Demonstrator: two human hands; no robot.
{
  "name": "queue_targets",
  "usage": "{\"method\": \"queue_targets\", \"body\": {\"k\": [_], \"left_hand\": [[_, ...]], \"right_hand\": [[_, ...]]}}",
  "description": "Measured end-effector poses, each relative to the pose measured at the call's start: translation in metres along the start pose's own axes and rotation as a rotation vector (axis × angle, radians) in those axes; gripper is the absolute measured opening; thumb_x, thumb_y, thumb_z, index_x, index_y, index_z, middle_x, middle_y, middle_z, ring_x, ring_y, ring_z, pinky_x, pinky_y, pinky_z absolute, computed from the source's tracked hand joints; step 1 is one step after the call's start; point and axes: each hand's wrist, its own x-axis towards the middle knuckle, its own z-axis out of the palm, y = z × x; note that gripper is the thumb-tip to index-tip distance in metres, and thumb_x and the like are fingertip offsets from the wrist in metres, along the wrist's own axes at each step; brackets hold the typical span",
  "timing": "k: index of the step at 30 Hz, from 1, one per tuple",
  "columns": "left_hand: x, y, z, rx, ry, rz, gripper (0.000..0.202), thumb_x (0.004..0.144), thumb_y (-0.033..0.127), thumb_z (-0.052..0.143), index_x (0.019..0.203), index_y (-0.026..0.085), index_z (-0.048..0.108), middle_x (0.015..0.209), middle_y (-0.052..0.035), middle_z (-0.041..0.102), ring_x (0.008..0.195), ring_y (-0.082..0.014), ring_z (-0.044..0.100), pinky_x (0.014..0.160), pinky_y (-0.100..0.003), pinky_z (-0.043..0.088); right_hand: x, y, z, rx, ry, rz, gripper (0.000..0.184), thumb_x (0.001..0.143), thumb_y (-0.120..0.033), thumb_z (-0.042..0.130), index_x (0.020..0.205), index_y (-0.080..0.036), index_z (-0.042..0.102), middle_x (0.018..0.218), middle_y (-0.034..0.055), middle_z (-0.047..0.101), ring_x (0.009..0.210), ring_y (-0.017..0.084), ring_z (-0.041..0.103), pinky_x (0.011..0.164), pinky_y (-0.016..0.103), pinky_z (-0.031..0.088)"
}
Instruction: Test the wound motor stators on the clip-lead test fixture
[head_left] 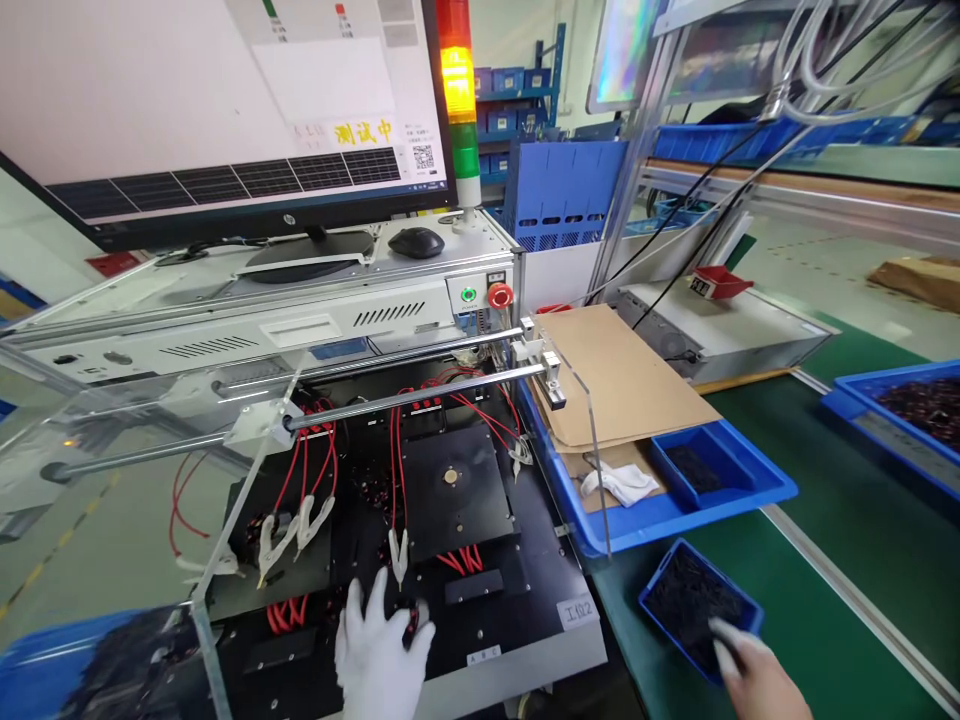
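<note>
My left hand [384,655], in a white glove, is over the front edge of the black test fixture [525,610]. Two of its fingers stretch forward, while the thumb and another finger curl round a small dark coil [410,622] with a coppery tint. Just beyond the fingertips hangs a pair of white clips [399,555] on red wires. My right hand [754,675], with white-covered fingertips, reaches over the near rim of a small blue bin [652,600] of thin black pieces [694,595]. Its fingers are bent together; what they hold is hidden.
Clear guard panels [214,660] and metal rods [420,395] surround the fixture. More white clips [296,530] hang at left. A large blue tray [585,530] holds cardboard [622,380] and a white glove [626,485]. A monitor [225,100] and a red stop button [499,294] stand behind.
</note>
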Motion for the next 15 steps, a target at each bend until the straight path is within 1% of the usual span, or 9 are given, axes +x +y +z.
{"method": "queue_targets", "body": {"k": [2,3,5,7,8,9,11,13,15], "left_hand": [[0.025,0.020,-0.018,-0.138,0.069,0.098,0.021,0.073,0.042,0.056,0.069,0.024,0.067,0.124,-0.0009,0.050,0.126,-0.0285,0.028,0.101,-0.042,0.030],[0.041,0.031,-0.026,-0.211,0.089,0.122,0.025,0.076,0.045,0.053,0.073,0.024,0.066,0.122,-0.0005,0.051,0.122,-0.0254,0.035,0.100,-0.038,0.032],[0.076,0.053,-0.034,-0.314,0.094,0.065,0.028,0.080,0.045,0.047,0.081,0.022,0.064,0.126,-0.0010,0.047,0.110,-0.0219,0.047,0.094,-0.035,0.039],[0.106,0.072,-0.034,-0.332,0.079,-0.022,0.029,0.082,0.042,0.045,0.092,0.020,0.061,0.129,-0.0049,0.044,0.107,-0.0230,0.049,0.087,-0.036,0.044],[0.116,0.078,-0.032,-0.317,0.065,-0.036,0.029,0.082,0.040,0.046,0.096,0.019,0.060,0.128,-0.0069,0.044,0.106,-0.0243,0.048,0.085,-0.036,0.045],[0.123,0.084,-0.029,-0.292,0.053,-0.028,0.028,0.081,0.037,0.047,0.099,0.018,0.059,0.126,-0.0085,0.044,0.106,-0.0256,0.048,0.083,-0.037,0.045],[0.126,0.089,-0.024,-0.245,0.039,0.018,0.027,0.080,0.032,0.048,0.102,0.018,0.057,0.125,-0.0100,0.044,0.104,-0.0268,0.048,0.081,-0.038,0.046],[0.120,0.088,-0.023,-0.239,0.030,0.044,0.028,0.079,0.029,0.050,0.104,0.018,0.056,0.126,-0.0103,0.042,0.103,-0.0270,0.049,0.081,-0.038,0.046],[0.114,0.082,-0.026,-0.293,0.001,0.053,0.032,0.078,0.030,0.052,0.107,0.019,0.055,0.127,-0.0097,0.042,0.105,-0.0271,0.048,0.084,-0.039,0.044]], "right_hand": [[0.019,-0.015,0.007,-0.070,0.020,-0.053,0.054,0.075,-0.044,0.028,0.108,-0.014,0.058,0.110,0.0162,0.057,0.101,0.030,0.056,0.083,0.041,0.047],[0.028,-0.021,0.012,-0.111,0.023,-0.063,0.056,0.078,-0.043,0.026,0.114,-0.010,0.055,0.112,0.0178,0.055,0.102,0.030,0.055,0.082,0.041,0.047],[0.043,-0.028,0.019,-0.164,0.009,-0.078,0.056,0.079,-0.040,0.026,0.116,-0.007,0.052,0.111,0.0191,0.055,0.099,0.030,0.056,0.080,0.040,0.047],[0.050,-0.027,0.023,-0.188,-0.011,-0.079,0.052,0.080,-0.038,0.027,0.114,-0.008,0.054,0.112,0.0179,0.056,0.096,0.029,0.058,0.078,0.040,0.047],[0.051,-0.024,0.023,-0.194,-0.022,-0.073,0.051,0.080,-0.038,0.027,0.112,-0.010,0.056,0.113,0.0169,0.056,0.095,0.029,0.058,0.078,0.040,0.047],[0.052,-0.021,0.023,-0.198,-0.033,-0.063,0.050,0.081,-0.039,0.027,0.109,-0.011,0.057,0.113,0.0158,0.057,0.095,0.030,0.058,0.079,0.040,0.047],[0.052,-0.015,0.020,-0.193,-0.047,-0.045,0.050,0.081,-0.040,0.026,0.105,-0.013,0.060,0.112,0.0141,0.058,0.095,0.030,0.058,0.081,0.040,0.046],[0.052,-0.013,0.015,-0.165,-0.044,-0.031,0.049,0.080,-0.043,0.028,0.102,-0.015,0.063,0.109,0.0129,0.060,0.097,0.030,0.058,0.081,0.039,0.046],[0.053,-0.013,0.007,-0.125,-0.028,0.001,0.048,0.077,-0.047,0.032,0.097,-0.018,0.065,0.107,0.0121,0.061,0.096,0.031,0.058,0.078,0.041,0.047]]}}
